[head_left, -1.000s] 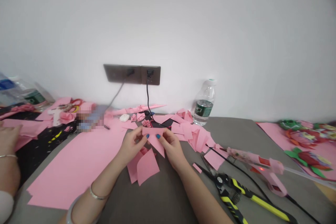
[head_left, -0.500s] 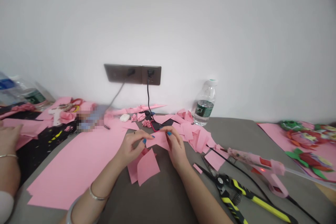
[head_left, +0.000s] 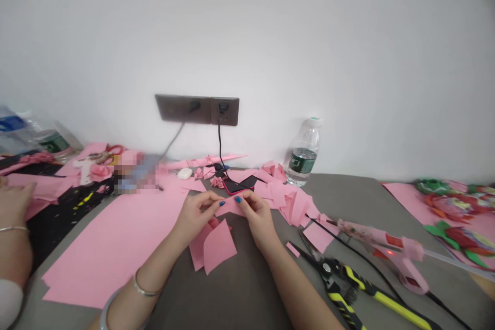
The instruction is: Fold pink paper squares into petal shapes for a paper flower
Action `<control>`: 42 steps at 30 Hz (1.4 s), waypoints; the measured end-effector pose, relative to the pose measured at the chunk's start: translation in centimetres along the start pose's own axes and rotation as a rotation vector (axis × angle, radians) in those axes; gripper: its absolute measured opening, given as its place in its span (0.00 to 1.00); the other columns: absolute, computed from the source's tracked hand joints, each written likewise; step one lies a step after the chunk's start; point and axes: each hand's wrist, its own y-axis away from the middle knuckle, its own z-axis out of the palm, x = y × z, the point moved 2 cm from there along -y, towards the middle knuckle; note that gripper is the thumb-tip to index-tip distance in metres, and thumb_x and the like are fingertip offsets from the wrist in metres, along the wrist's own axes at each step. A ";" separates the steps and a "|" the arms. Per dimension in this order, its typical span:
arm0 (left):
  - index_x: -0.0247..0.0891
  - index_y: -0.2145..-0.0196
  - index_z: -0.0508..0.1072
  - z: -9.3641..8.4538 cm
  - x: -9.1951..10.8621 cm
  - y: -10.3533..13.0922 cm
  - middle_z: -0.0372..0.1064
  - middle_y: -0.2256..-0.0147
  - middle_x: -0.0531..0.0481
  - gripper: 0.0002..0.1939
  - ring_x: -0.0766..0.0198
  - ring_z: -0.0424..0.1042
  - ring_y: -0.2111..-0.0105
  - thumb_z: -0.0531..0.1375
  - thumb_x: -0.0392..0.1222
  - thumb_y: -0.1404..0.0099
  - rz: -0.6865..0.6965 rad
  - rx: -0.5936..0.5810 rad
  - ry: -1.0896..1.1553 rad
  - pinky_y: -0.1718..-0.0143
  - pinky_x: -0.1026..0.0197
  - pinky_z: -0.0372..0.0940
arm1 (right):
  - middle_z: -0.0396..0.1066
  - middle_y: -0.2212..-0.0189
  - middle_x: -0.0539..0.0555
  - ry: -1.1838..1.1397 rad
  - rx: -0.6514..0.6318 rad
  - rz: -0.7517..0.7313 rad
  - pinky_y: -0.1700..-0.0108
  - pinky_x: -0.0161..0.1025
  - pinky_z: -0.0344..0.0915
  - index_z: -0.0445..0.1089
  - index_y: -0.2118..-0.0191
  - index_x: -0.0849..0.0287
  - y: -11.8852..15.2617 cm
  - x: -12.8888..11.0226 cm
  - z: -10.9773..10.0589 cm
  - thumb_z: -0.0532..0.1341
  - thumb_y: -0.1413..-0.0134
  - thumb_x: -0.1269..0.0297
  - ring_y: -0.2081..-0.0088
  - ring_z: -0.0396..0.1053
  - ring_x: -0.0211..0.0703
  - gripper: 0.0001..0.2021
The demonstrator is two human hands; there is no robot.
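Note:
A small piece of pink paper (head_left: pixel 229 207) is stretched between my two hands above the grey table. My left hand (head_left: pixel 198 215) pinches its left end between thumb and fingers. At the other end, my right hand (head_left: pixel 256 216) presses the paper between thumb and fingertips. Just below and in front of them lie loose pink paper squares (head_left: pixel 219 247), slightly curled, with a darker folded pink piece partly hidden behind. A phone with a red edge (head_left: pixel 237 185) rests beyond my fingers.
Right of my arms are yellow-black shears (head_left: pixel 327 268) and a pink glue gun (head_left: pixel 390 247) with a lit red light and cord. A water bottle (head_left: pixel 302 157) stands by the wall. Large pink sheets (head_left: pixel 116 247) lie left, near another person's hand (head_left: pixel 13 201). Paper flowers (head_left: pixel 460 232) lie far right.
My right thumb has come down onto the near face of the paper, and my left fingers have closed in on its left end. The view has shifted slightly.

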 end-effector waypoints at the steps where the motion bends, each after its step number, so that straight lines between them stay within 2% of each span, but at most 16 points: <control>1: 0.35 0.66 0.75 0.0 0.0 0.0 0.73 0.78 0.53 0.09 0.67 0.72 0.83 0.58 0.43 0.35 -0.009 -0.004 0.006 0.81 0.68 0.66 | 0.66 0.75 0.48 0.008 0.010 -0.012 0.66 0.37 0.57 0.70 0.73 0.56 0.0 -0.1 0.0 0.66 0.50 0.53 0.71 0.61 0.41 0.12; 6: 0.36 0.70 0.69 0.2 0.0 -0.2 0.67 0.81 0.56 0.07 0.69 0.68 0.82 0.57 0.41 0.36 -0.008 -0.044 -0.023 0.79 0.69 0.62 | 0.64 0.75 0.49 0.042 0.012 -0.054 0.65 0.37 0.57 0.69 0.73 0.56 0.0 -0.2 0.0 0.63 0.47 0.52 0.70 0.61 0.42 0.13; 11: 0.37 0.72 0.66 0.6 0.2 -0.2 0.62 0.78 0.56 0.09 0.69 0.61 0.79 0.53 0.40 0.34 0.125 -0.083 -0.205 0.76 0.68 0.56 | 0.67 0.74 0.50 0.067 -0.094 -0.068 0.64 0.38 0.59 0.70 0.72 0.55 0.0 -0.1 0.4 0.63 0.46 0.52 0.69 0.63 0.43 0.12; 15: 0.37 0.74 0.64 0.8 0.2 -0.1 0.57 0.79 0.58 0.10 0.69 0.57 0.78 0.52 0.37 0.34 0.189 -0.081 -0.260 0.76 0.67 0.52 | 0.66 0.74 0.50 0.104 -0.109 -0.084 0.65 0.38 0.59 0.69 0.72 0.56 0.1 0.0 0.6 0.63 0.46 0.52 0.70 0.63 0.42 0.13; 19: 0.38 0.71 0.65 0.9 0.3 -0.1 0.59 0.77 0.57 0.06 0.69 0.57 0.77 0.52 0.35 0.36 0.167 -0.080 -0.271 0.75 0.66 0.52 | 0.68 0.73 0.50 0.093 -0.097 -0.112 0.64 0.38 0.60 0.70 0.70 0.56 0.0 0.1 0.6 0.63 0.46 0.54 0.69 0.64 0.43 0.10; 23: 0.38 0.72 0.65 0.8 0.5 -0.1 0.59 0.77 0.57 0.07 0.68 0.58 0.77 0.52 0.34 0.36 0.172 -0.049 -0.332 0.74 0.66 0.54 | 0.69 0.72 0.51 0.094 -0.051 -0.116 0.64 0.39 0.62 0.71 0.70 0.55 0.0 0.3 0.4 0.63 0.46 0.56 0.68 0.66 0.44 0.08; 27: 0.39 0.72 0.68 0.5 0.5 -0.1 0.63 0.77 0.55 0.09 0.65 0.63 0.75 0.52 0.35 0.35 0.277 -0.030 -0.526 0.71 0.64 0.57 | 0.71 0.69 0.52 0.147 -0.009 -0.141 0.64 0.39 0.64 0.72 0.66 0.54 0.2 0.2 0.6 0.62 0.46 0.61 0.66 0.68 0.45 0.04; 33: 0.40 0.66 0.71 0.5 0.0 0.0 0.74 0.69 0.51 0.09 0.61 0.69 0.69 0.52 0.34 0.32 0.470 -0.001 -0.652 0.67 0.62 0.62 | 0.71 0.70 0.52 0.363 -0.041 -0.361 0.62 0.41 0.62 0.72 0.69 0.54 0.8 -0.9 1.0 0.58 0.47 0.72 0.65 0.68 0.46 0.07; 38: 0.39 0.67 0.70 0.5 0.2 0.0 0.72 0.71 0.49 0.11 0.61 0.66 0.70 0.50 0.34 0.30 0.601 0.015 -0.731 0.69 0.61 0.62 | 0.71 0.72 0.50 0.514 -0.001 -0.424 0.59 0.43 0.59 0.69 0.72 0.54 0.7 -1.5 0.9 0.59 0.51 0.75 0.66 0.67 0.46 0.08; 42: 0.39 0.65 0.70 -0.1 0.6 0.0 0.70 0.72 0.49 0.11 0.61 0.66 0.70 0.50 0.32 0.30 0.653 0.057 -0.701 0.68 0.61 0.62 | 0.70 0.72 0.51 0.442 0.102 -0.382 0.60 0.42 0.60 0.68 0.72 0.54 0.1 -1.7 -0.7 0.58 0.51 0.74 0.66 0.67 0.46 0.07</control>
